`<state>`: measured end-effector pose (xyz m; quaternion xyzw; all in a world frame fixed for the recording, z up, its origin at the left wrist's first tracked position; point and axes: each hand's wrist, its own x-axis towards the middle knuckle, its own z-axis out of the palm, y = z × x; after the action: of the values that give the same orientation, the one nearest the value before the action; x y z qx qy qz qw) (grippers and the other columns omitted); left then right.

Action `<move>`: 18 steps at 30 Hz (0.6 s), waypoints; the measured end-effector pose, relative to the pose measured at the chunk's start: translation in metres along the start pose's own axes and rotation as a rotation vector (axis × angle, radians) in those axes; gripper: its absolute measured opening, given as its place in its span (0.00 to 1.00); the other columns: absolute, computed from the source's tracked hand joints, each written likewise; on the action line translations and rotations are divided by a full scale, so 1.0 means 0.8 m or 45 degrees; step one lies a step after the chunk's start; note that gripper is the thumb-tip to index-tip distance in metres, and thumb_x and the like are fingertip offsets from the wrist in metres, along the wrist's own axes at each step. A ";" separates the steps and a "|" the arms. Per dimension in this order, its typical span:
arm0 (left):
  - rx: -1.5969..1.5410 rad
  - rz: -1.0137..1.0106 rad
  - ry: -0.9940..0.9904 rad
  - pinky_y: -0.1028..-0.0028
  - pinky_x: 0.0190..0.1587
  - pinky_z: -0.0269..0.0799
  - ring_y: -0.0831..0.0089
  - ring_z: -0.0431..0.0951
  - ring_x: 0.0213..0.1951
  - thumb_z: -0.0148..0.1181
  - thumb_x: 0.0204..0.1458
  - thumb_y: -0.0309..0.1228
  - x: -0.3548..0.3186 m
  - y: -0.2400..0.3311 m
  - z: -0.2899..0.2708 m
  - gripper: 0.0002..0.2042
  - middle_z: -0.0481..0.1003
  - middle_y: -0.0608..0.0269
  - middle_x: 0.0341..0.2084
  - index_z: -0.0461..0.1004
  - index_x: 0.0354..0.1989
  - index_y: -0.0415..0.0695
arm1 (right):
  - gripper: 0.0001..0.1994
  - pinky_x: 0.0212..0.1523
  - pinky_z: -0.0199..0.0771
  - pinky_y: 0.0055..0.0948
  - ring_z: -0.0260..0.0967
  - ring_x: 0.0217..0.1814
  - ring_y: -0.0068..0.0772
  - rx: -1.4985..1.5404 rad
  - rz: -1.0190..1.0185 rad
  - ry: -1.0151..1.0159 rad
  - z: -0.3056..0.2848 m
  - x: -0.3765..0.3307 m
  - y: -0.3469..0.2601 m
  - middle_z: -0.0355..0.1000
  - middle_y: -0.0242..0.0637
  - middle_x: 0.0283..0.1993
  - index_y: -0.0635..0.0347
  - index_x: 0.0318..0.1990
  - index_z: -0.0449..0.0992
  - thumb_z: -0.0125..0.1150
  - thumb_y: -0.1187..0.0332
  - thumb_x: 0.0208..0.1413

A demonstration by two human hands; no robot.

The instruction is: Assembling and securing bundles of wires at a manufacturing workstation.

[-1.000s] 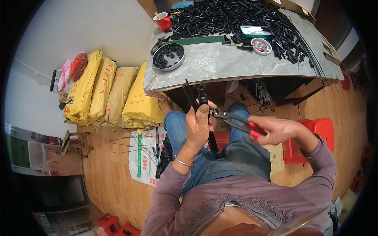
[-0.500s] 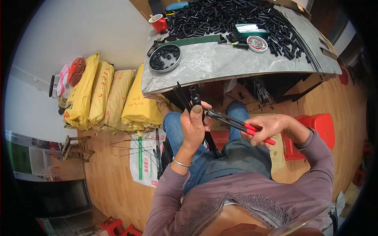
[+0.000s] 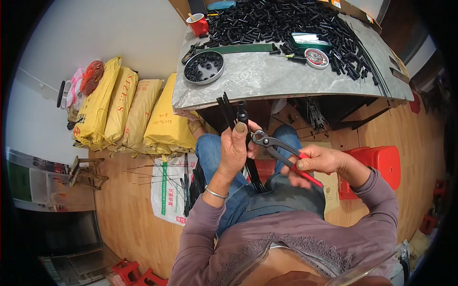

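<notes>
My left hand (image 3: pixel 234 150) is closed round a bundle of thin black rods (image 3: pixel 225 109) and a short black tubular fitting (image 3: pixel 242 113), which points up past the thumb. The rods' lower ends run down over my lap. In my right hand (image 3: pixel 318 161) is a pair of pliers (image 3: pixel 273 142) with dark jaws and red handles. Its handles are spread apart, and some of my right fingers are blurred. The pliers' head is close beside my left fingertips; whether it touches the fitting I cannot tell.
Ahead stands a grey table (image 3: pixel 267 78) with a heap of black tubular parts (image 3: pixel 267 24), a round tin (image 3: pixel 204 66), a small dish of metal bits (image 3: pixel 316 58) and a red mug (image 3: pixel 197 24). Yellow sacks (image 3: pixel 129 112) line the left wall. A red stool (image 3: pixel 374 167) is at right.
The pliers' handles have spread wider, and the tool has turned slightly near my left hand. My left hand keeps hold of the rods and fitting. The whole view has shifted a little.
</notes>
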<state>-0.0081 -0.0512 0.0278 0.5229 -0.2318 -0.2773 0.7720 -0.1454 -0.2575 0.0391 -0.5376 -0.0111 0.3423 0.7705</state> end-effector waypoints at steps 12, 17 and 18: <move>-0.143 -0.057 -0.135 0.81 0.16 0.58 0.83 0.61 0.13 0.44 0.59 0.56 0.003 -0.001 -0.008 0.28 0.61 0.71 0.13 0.69 0.33 0.37 | 0.20 0.22 0.71 0.23 0.72 0.25 0.24 -0.196 0.008 0.122 0.017 0.004 -0.016 0.71 0.33 0.29 0.66 0.54 0.66 0.46 0.57 0.65; -0.127 -0.062 -0.112 0.81 0.16 0.57 0.84 0.60 0.13 0.44 0.58 0.57 0.004 -0.001 -0.010 0.28 0.62 0.71 0.12 0.69 0.33 0.37 | 0.17 0.18 0.66 0.24 0.62 0.18 0.21 -0.111 0.073 0.223 0.037 0.012 -0.005 0.63 0.29 0.22 0.63 0.40 0.68 0.46 0.56 0.65; -0.130 -0.060 -0.108 0.81 0.16 0.57 0.84 0.60 0.13 0.44 0.58 0.57 0.004 -0.002 -0.011 0.29 0.62 0.71 0.12 0.70 0.33 0.37 | 0.17 0.17 0.65 0.24 0.58 0.16 0.20 -0.039 0.078 0.228 0.041 0.016 -0.001 0.60 0.27 0.19 0.62 0.36 0.68 0.46 0.55 0.65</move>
<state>-0.0003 -0.0477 0.0238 0.4759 -0.2375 -0.3286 0.7805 -0.1479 -0.2239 0.0492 -0.5780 0.0690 0.3159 0.7493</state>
